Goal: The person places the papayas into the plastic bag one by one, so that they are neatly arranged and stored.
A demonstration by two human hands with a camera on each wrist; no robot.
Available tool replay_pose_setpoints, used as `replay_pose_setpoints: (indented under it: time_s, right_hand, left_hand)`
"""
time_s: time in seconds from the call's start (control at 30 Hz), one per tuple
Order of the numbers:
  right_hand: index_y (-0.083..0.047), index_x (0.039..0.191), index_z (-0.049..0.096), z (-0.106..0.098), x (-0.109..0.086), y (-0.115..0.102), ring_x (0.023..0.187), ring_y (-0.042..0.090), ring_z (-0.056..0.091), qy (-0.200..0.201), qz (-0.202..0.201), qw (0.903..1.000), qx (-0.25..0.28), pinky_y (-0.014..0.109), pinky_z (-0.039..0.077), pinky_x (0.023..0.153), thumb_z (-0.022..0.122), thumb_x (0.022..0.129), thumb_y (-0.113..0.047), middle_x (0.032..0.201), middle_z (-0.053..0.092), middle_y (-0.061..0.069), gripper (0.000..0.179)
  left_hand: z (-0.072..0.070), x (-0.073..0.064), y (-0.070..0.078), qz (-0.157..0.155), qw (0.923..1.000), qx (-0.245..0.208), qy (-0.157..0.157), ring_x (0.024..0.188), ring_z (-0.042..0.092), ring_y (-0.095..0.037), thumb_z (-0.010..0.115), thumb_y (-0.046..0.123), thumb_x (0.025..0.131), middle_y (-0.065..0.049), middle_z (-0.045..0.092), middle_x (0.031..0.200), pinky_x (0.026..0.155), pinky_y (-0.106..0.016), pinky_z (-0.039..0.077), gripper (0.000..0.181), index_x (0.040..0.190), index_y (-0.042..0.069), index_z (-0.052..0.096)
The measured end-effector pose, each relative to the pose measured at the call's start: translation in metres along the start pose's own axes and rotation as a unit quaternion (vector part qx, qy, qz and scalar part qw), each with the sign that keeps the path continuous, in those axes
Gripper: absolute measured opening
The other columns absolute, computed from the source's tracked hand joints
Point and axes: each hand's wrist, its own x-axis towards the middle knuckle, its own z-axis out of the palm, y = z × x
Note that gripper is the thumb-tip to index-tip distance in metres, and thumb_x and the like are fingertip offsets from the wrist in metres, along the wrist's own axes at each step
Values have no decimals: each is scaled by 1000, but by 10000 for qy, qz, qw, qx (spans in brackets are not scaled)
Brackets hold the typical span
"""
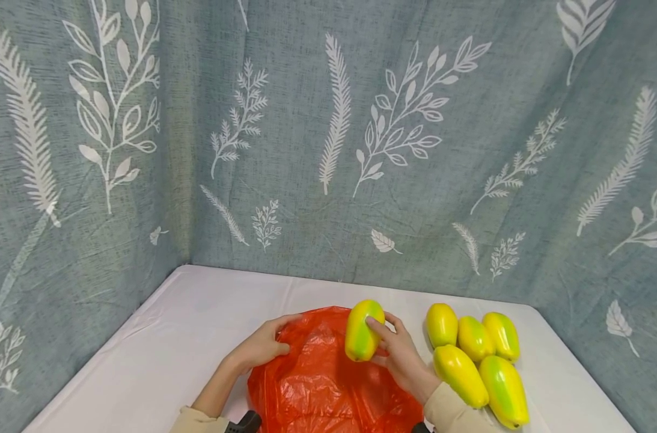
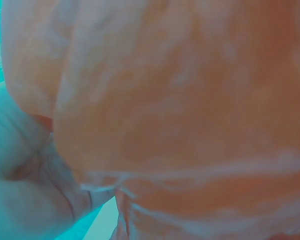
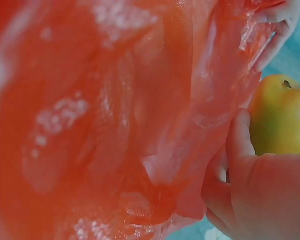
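A red plastic bag (image 1: 320, 379) stands in front of me, its crinkled side filling much of the right wrist view. My left hand (image 1: 260, 346) grips the bag's left edge, thumb on the near side and fingers partly behind the plastic. In the left wrist view, the bag (image 2: 180, 100) covers most of that hand (image 2: 27, 185). Over the bag's right part, my right hand (image 1: 401, 358) holds a yellow-green papaya (image 1: 362, 331) upright between thumb and fingers. The right wrist view shows the papaya (image 3: 282, 117) with its dark stem end, beside the bag's edge.
Several more papayas (image 1: 460, 376) lie grouped to the right of my right hand on the white-covered table (image 1: 155, 343). A grey-green curtain (image 1: 296, 150) with white leaf prints hangs around the table's back and sides.
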Motion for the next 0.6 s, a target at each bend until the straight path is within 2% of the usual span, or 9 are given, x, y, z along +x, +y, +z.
replay_pose_setpoints:
  time_s: [0.23,0.4,0.6]
  right_hand:
    - [-5,147,18,7,5,2,106,34,54,6,191,9998,-103,48,50,87,61,90,-44,132,40,25,81]
    - [-3,146,18,12,6,3,104,33,54,-201,121,9995,-204,47,51,86,60,90,-43,130,42,26,81]
    - [-2,146,19,18,7,4,103,31,55,-230,217,9992,-226,46,52,84,62,89,-44,129,43,23,82]
  left_hand:
    - [1,1,2,-31,10000,-1,-13,112,49,-33,52,-10,76,-22,48,133,89,-46,47,66,140,-2,42]
    - [1,1,1,-93,9999,-51,-17,109,51,-33,52,-9,76,-21,49,131,86,-45,50,65,140,-2,42]
    - [2,2,1,-65,9999,-63,-43,108,52,-33,52,-10,76,-22,50,130,86,-45,51,65,140,-3,42]
